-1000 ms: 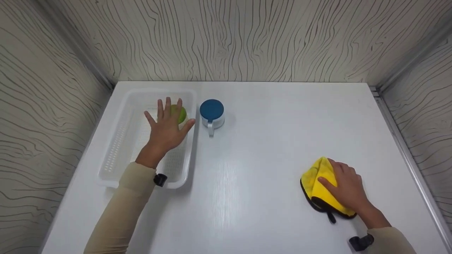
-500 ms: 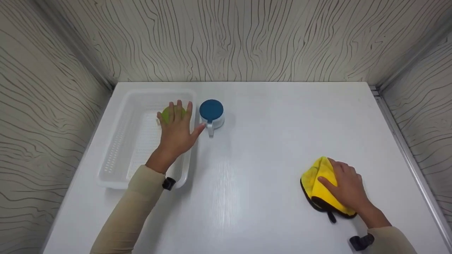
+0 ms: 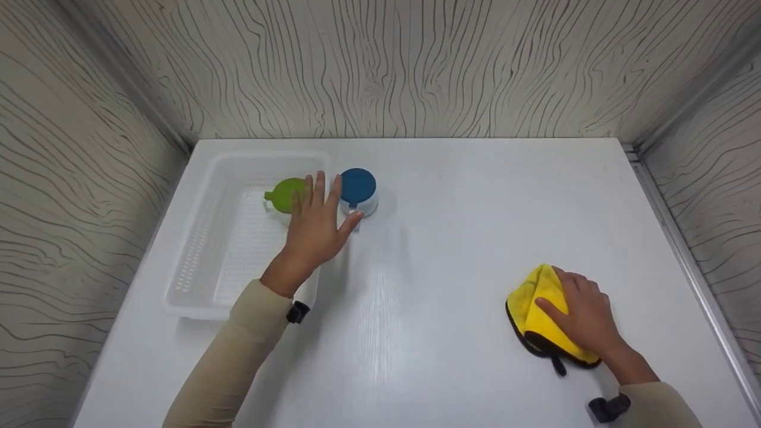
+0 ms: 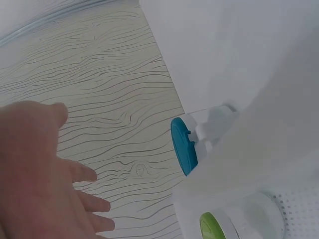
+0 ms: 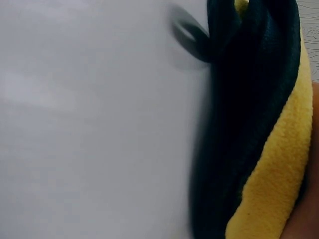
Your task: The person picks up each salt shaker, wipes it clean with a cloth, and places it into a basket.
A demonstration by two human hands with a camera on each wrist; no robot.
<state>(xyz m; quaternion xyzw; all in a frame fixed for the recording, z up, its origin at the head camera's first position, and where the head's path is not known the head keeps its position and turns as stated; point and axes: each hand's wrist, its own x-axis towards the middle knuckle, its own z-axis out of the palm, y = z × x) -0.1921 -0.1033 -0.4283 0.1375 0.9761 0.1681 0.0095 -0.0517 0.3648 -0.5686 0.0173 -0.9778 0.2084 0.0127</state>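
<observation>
My left hand [image 3: 315, 232], fingers spread and straight, hovers above the right rim of a white perforated basket [image 3: 190, 238]. Inside that basket, at its back right, stands a clear cup with a green lid [image 3: 282, 195], partly covered by my fingers. Just right of the basket is a white cup with a blue lid [image 3: 358, 185]; its handle is partly behind my thumb. The left wrist view shows both the blue lid [image 4: 183, 147] and the green lid [image 4: 211, 226] apart from my hand. My right hand [image 3: 585, 312] grips a folded yellow cloth [image 3: 541, 315] with black edging.
A white table [image 3: 440, 249] carries everything. Patterned panels [image 3: 380, 71] rise at its back and both sides. Beside the cloth's front edge lies its black loop [image 3: 557, 365].
My left hand has moved right, from over the basket and green lid toward the blue-lidded cup, uncovering more of the green lid. The right hand and cloth have stayed still.
</observation>
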